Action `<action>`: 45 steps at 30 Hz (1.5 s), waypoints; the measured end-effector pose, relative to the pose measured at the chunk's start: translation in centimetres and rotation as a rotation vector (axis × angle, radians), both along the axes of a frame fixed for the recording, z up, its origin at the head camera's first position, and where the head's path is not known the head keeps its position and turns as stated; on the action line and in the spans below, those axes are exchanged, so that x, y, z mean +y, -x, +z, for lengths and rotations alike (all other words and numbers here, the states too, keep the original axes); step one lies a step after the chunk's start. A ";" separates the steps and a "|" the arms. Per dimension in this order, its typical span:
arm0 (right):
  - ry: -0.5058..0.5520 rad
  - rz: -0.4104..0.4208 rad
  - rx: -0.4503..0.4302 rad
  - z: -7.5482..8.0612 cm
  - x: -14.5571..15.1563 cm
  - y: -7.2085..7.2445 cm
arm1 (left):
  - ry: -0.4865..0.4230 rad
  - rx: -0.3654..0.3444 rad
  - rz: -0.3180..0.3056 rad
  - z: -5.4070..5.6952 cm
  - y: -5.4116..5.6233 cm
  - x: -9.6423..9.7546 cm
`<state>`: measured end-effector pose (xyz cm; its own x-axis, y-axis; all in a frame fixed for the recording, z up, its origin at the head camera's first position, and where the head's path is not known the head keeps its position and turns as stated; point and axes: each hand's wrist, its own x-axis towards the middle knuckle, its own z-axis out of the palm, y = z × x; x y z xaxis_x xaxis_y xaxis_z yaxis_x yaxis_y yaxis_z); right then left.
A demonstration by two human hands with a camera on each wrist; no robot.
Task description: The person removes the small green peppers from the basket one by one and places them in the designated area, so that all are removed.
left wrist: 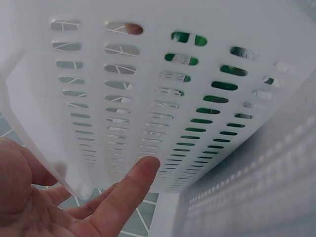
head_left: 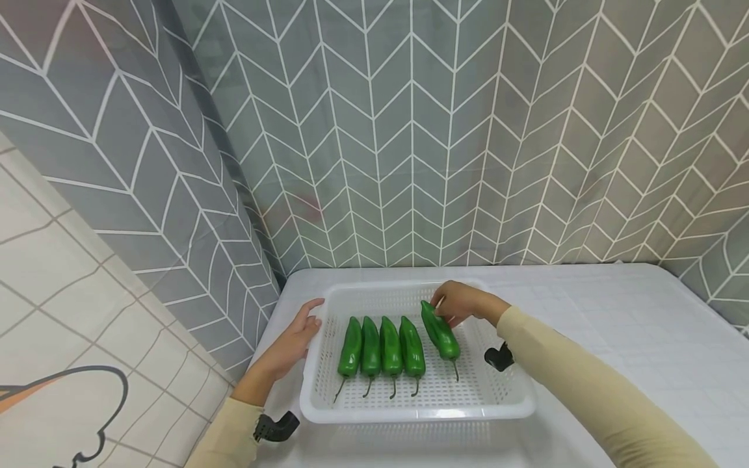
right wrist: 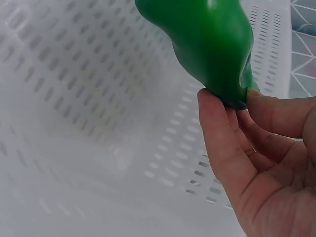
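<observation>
A white perforated plastic basket [head_left: 450,413] stands on the table. In it several green peppers [head_left: 391,348] lie side by side in a row, stems toward me. My right hand [head_left: 465,303] pinches one more green pepper [head_left: 440,331] to the right of that row, tilted with its stem toward me. In the right wrist view, thumb and fingertips grip this pepper [right wrist: 212,44] near its narrow tip. At the basket's left side is my left hand [head_left: 295,338], its fingers extended along the rim. In the left wrist view, a straight finger [left wrist: 131,192] lies against the outer slotted wall [left wrist: 148,69].
A white cloth covers the table [head_left: 620,325], which extends to the right of the basket. Behind hangs a grey curtain [head_left: 409,162] with white chevron lines. White tile-patterned cloth [head_left: 88,273] lies at the left. Both wrists carry black camera mounts [head_left: 276,427].
</observation>
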<state>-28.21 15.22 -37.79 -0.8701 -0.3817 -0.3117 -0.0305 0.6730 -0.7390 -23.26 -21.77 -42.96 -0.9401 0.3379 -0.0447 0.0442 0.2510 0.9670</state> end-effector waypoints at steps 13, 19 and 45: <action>0.080 0.038 0.050 2.4 1.8 0.3 | -0.001 -0.004 -0.009 -0.1 0.2 0.1; 0.107 0.049 0.075 3.8 3.0 0.3 | -0.004 -0.010 -0.007 0.0 0.2 0.2; 0.147 0.038 0.107 6.0 8.7 -0.6 | -0.006 -0.005 -0.010 -0.1 0.1 -0.1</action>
<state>-27.66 23.93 -31.78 -0.8795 -0.4494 -0.1567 -0.1371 0.5545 -0.8208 -23.33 -21.87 -43.05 -0.9366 0.3473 -0.0473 0.0419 0.2449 0.9686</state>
